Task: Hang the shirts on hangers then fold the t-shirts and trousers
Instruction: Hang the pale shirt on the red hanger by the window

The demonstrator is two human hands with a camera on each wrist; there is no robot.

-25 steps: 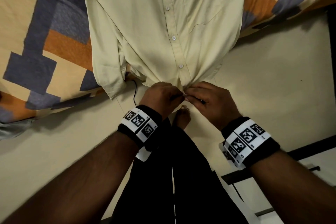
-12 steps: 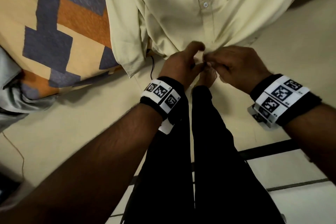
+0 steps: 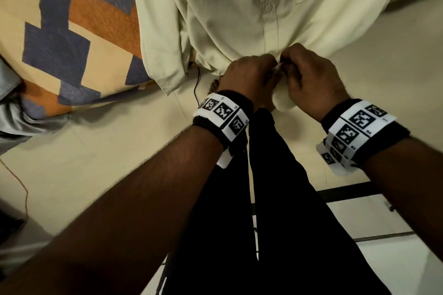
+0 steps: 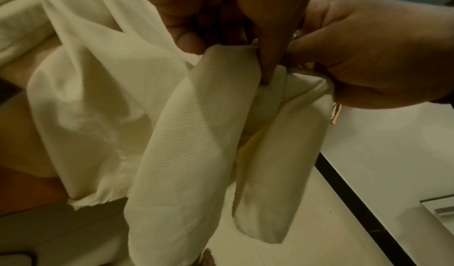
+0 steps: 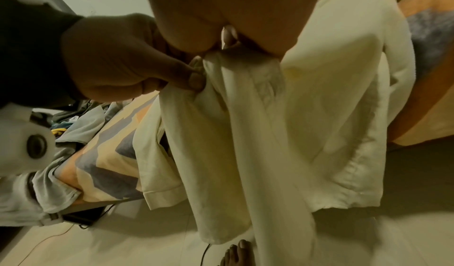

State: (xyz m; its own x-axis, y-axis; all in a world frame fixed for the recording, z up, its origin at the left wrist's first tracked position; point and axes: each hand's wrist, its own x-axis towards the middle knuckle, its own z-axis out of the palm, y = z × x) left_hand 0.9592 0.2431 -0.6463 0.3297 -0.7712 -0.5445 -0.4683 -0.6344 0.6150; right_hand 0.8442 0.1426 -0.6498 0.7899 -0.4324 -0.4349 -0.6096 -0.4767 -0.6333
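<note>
A pale cream button-up shirt (image 3: 239, 12) lies front up on the patterned bedsheet (image 3: 60, 38), its lower end hanging over the bed's edge. Both hands meet at the bottom of its button placket. My left hand (image 3: 249, 74) pinches the left front edge of the shirt (image 4: 221, 99) between thumb and fingers. My right hand (image 3: 309, 79) pinches the right front edge (image 5: 245, 114) close against it. The two shirt tails hang loose below the hands. Whether a button sits between the fingers is hidden.
The bed carries an orange, blue and cream sheet, with grey clothing (image 3: 9, 112) bunched at its left end. A thin black cable (image 3: 195, 88) trails down from the bed edge. My black-trousered legs (image 3: 263, 223) and bare feet stand on the cream floor (image 3: 107, 151).
The view has shifted down and left along the shirt. Both hands stay together on the bottom of the placket, and the left fingers have curled in closer on the fabric.
</note>
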